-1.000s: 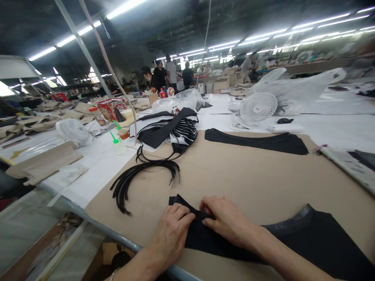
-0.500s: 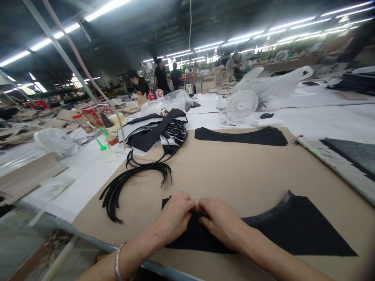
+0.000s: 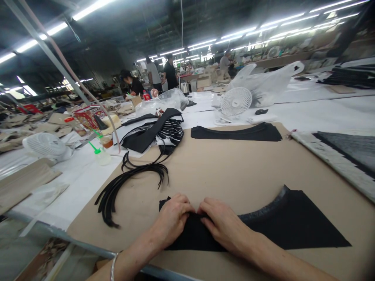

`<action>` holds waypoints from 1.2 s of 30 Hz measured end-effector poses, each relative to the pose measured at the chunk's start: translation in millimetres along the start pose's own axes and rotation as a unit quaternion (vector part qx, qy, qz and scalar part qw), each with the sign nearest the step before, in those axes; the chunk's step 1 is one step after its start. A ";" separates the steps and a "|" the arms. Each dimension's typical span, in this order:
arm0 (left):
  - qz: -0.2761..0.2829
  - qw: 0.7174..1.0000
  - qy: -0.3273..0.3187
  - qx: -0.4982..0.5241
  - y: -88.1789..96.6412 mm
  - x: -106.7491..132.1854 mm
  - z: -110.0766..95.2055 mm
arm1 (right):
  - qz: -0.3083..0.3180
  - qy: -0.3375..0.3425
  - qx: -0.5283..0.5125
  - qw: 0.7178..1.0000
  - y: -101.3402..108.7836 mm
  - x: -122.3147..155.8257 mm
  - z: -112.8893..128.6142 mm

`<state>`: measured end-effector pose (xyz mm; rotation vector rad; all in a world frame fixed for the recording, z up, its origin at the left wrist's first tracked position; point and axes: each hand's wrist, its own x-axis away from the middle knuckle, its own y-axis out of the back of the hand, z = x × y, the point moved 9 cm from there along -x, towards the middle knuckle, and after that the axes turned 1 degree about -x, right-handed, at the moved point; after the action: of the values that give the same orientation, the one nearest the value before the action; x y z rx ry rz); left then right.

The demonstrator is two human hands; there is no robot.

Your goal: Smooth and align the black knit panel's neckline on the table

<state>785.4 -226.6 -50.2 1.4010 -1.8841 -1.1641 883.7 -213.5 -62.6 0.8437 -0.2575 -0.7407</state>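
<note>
A black fabric piece (image 3: 301,222) lies flat on the tan sheet (image 3: 222,171), its curved upper edge lined with a shiny grey-black band. Along that edge, my left hand (image 3: 175,216) pinches the fabric between closed fingers. Just to its right, my right hand (image 3: 221,218) grips the same edge, thumb below and fingers above. The fingertips of both hands nearly meet, and they hide the part of the edge between them. To the left rests a bundle of thin black strips (image 3: 129,183). Farther back is another black curved piece (image 3: 236,132).
A heap of black and striped pieces (image 3: 152,132) sits back left. Green-tipped bottles (image 3: 101,154) stand beside it. White fans (image 3: 236,102) are on the table, one near a plastic bag (image 3: 266,82). A pale board (image 3: 331,162) edges the right side. People (image 3: 170,74) are in the background.
The camera view has shifted slightly, so the table appears moved left. Both hands keep hold of the fabric edge, with a slightly wider gap between the fingertips. People in the background have moved.
</note>
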 end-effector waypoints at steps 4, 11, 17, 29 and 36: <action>-0.009 0.998 -0.036 -0.047 -5.4 9.2 -4.0 | 0.000 0.040 0.036 0.999 0.5 4.8 7.2; -0.055 0.986 -0.093 -0.127 -11.4 30.0 -16.0 | 0.025 0.102 0.137 0.985 -11.0 11.9 15.2; -0.093 0.981 -0.112 -0.130 -8.6 40.7 -20.8 | 0.013 0.111 0.101 0.989 -10.9 13.9 11.0; -0.044 0.987 -0.051 -0.143 -12.4 34.7 -24.3 | 0.004 0.062 -0.042 0.997 7.5 19.2 -8.1; -0.068 0.983 -0.067 -0.155 -18.0 43.9 -20.8 | 0.004 0.070 -0.041 0.997 14.4 24.9 -12.1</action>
<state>796.3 -276.4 -59.1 1.3196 -1.6234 -1.5775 914.7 -217.2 -61.5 0.8127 -0.1051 -0.6771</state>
